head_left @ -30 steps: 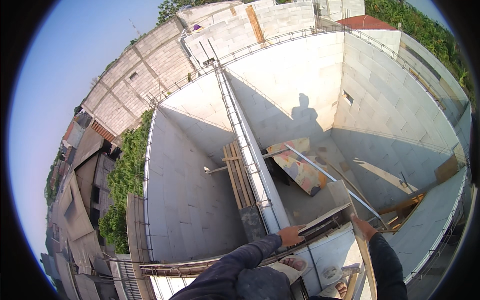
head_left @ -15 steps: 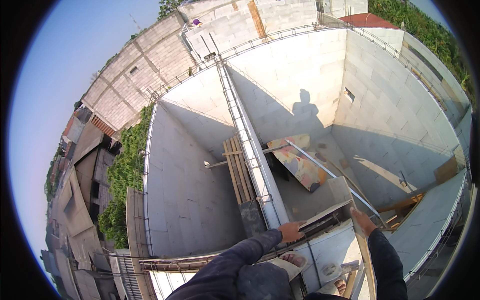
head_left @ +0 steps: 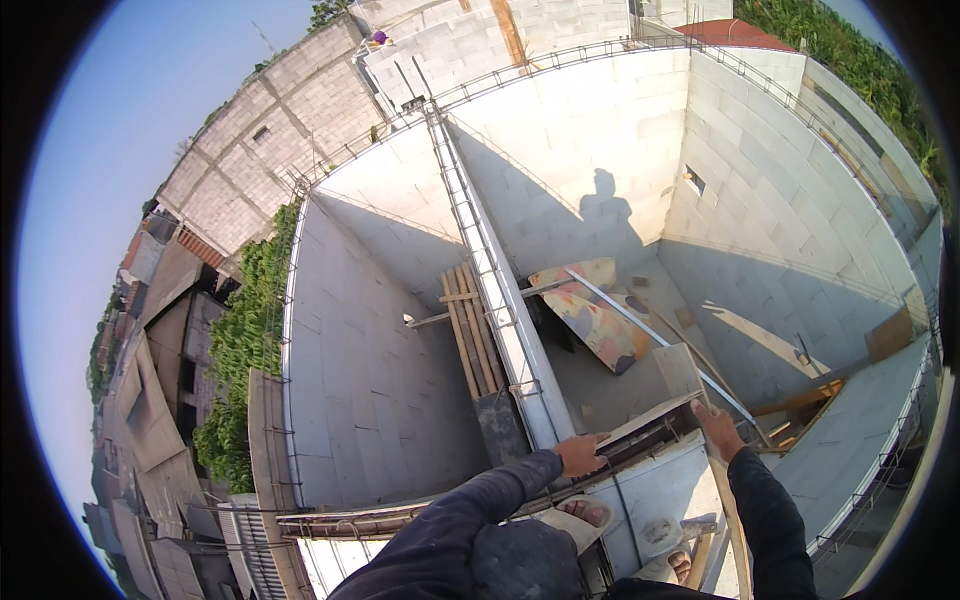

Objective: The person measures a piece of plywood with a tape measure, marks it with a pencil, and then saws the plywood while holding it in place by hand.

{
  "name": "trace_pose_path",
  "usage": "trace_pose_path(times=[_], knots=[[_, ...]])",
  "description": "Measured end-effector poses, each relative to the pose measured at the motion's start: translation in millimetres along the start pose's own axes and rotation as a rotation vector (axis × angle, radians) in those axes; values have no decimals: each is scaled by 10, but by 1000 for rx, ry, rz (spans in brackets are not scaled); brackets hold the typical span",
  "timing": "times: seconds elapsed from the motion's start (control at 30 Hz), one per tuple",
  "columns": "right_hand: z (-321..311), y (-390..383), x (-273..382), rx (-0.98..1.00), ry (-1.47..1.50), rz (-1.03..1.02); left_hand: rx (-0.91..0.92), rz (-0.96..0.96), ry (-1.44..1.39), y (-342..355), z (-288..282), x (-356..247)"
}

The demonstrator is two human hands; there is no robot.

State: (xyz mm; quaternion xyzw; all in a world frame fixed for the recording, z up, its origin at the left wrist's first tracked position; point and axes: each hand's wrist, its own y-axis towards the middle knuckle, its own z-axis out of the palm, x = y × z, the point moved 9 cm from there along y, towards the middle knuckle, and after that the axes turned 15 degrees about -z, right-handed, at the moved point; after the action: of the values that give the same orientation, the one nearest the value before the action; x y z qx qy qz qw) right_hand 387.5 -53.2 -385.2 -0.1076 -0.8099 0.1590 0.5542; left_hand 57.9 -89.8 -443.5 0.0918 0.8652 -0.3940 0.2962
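My left hand [head_left: 582,456] is closed round the near-left end of a wooden board [head_left: 648,422] that lies along the top of the wall. My right hand [head_left: 718,430] rests at the board's other end, fingers stretched out and apart against its edge. There a flat wooden panel [head_left: 679,368] stands up beyond the fingers, and a long plank [head_left: 737,520] runs back toward me beneath the right wrist. Between the hands is a dark gap along the board. My sandalled feet [head_left: 585,512] are on the wall top just below.
A narrow beam with rebar [head_left: 487,255] runs away between two deep, walled rooms. Wooden poles [head_left: 468,330] lean beside it. Down in the right room lie a patterned sheet [head_left: 595,315] and a long metal bar [head_left: 650,335]. Rebar [head_left: 880,470] lines the right wall top.
My right hand has shifted up and left, from the plank's side onto the board's end, its fingers now stretched. The left hand stays at its end. The view has tilted slightly.
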Motion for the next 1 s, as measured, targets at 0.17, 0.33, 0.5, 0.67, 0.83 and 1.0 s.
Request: trace_pose_path(times=[0.17, 0.33, 0.5, 0.67, 0.83, 1.0], knots=[[-143, 87, -96, -90, -77, -67, 41, -78, 46, -11, 33, 42], [-179, 153, -189, 5, -190, -82, -72, 14, 80, -59, -58, -70], [-156, 154, -256, 51, -213, -2, 4, -51, 48, -83, -53, -54], [-107, 175, -113, -52, -211, -252, -2, -80, 50, -87, -64, -50], [23, 125, -247, 31, -223, -228, -23, -55, 66, -81, -26, -48], [-81, 138, -126, -68, -343, -349, -52, -17, 83, -40, -43, -37]])
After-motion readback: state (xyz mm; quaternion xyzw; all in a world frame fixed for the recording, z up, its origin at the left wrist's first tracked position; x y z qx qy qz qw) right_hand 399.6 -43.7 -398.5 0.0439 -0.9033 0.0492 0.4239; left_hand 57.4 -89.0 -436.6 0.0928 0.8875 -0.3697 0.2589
